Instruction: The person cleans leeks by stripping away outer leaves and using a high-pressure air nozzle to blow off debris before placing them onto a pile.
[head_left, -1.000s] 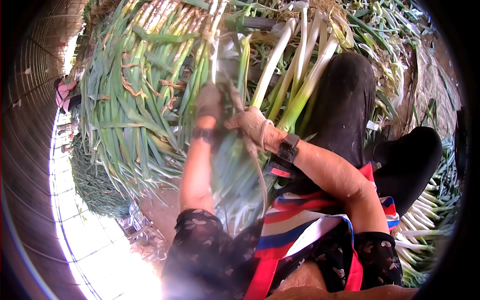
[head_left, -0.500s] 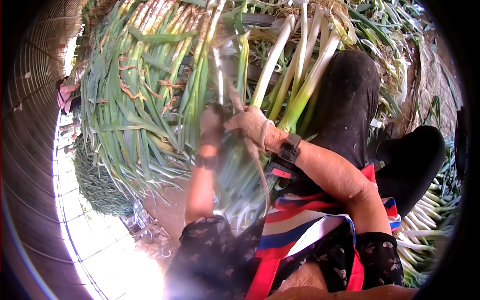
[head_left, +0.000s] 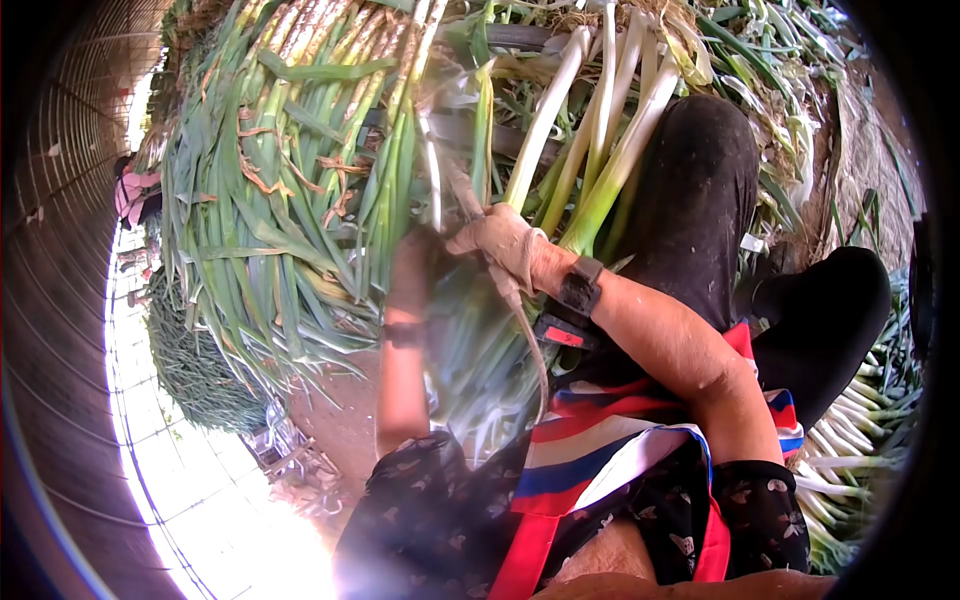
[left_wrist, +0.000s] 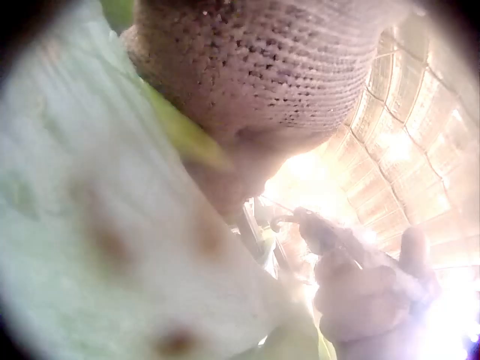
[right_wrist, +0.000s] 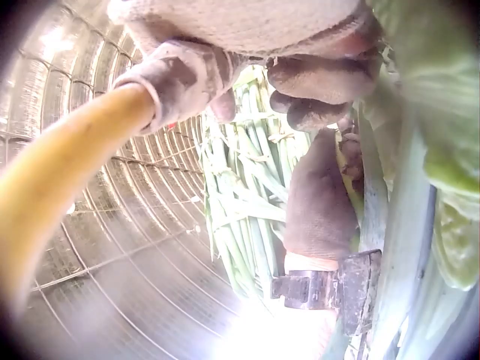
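A gloved left hand [head_left: 412,268], blurred in the head view, grips a leek whose thin white stalk [head_left: 433,180] rises above it. In the left wrist view, the knit glove [left_wrist: 255,64] lies against a broad pale leaf [left_wrist: 112,202] that hides part of the fingers. Just right of it, the gloved right hand [head_left: 500,245] holds a wand [head_left: 462,190] with a hose [head_left: 530,345] trailing towards the lap. From the right wrist, the hose [right_wrist: 82,157] looks yellow and enters a grey fitting under the curled fingers [right_wrist: 319,79]; the left hand [right_wrist: 322,202] is close below.
A large heap of leeks [head_left: 290,200] lies to the left. Several thick white leeks [head_left: 550,115] lean beside the bent knee [head_left: 700,170]. More leeks [head_left: 835,440] lie at the right. Another person in pink [head_left: 130,195] is at the far left, near the curved wall [head_left: 60,250].
The left hand has moved down towards the body, and the white stalk above it has shifted down too. The right hand has stayed nearly in place with the wand.
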